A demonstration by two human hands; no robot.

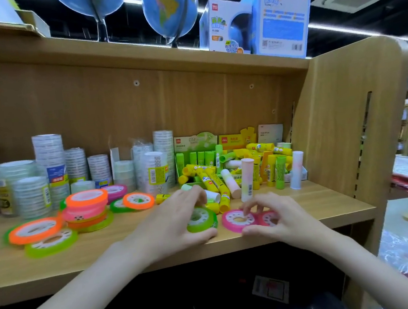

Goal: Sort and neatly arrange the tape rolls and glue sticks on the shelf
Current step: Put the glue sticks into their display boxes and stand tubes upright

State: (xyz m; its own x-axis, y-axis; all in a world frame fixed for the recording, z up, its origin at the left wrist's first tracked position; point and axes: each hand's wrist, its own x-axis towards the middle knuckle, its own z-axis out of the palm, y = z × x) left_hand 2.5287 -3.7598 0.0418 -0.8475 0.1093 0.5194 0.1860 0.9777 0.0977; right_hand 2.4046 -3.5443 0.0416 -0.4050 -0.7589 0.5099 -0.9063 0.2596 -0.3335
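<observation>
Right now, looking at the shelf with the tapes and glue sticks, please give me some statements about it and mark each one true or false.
1. The left hand holds a green tape roll. True.
2. The right hand touches two orange rolls. False: its fingers are on two pink rolls.
3. The glue sticks all stand in neat rows. False: many lie in a jumbled pile.
4. Clear tape stacks stand at the back left of the shelf. True.
5. Globes sit on the board above. True.
</observation>
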